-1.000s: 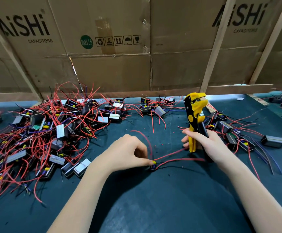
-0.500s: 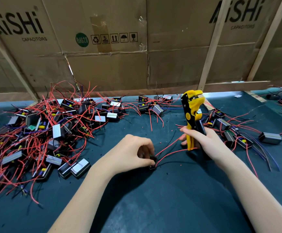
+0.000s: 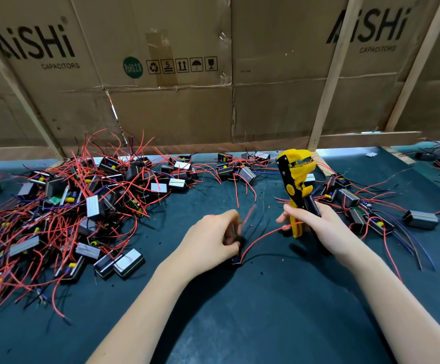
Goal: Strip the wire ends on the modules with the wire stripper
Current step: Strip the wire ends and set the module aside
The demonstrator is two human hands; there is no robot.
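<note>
My left hand [image 3: 211, 240] pinches a small module [image 3: 236, 260] just left of the wire stripper [image 3: 296, 185], gripped upright by my right hand [image 3: 316, 223]. The loose red wire [image 3: 263, 236] could whip clear of the stripper's head.

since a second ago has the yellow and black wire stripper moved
Cannot tell. The yellow and black wire stripper sits upright in the right hand, head near the wooden post's foot as before; the small offsets match the camera's own shift.

Left hand [image 3: 211, 240] pinches module [image 3: 236, 259]; right hand [image 3: 318, 227] grips wire stripper [image 3: 296, 185].
</note>
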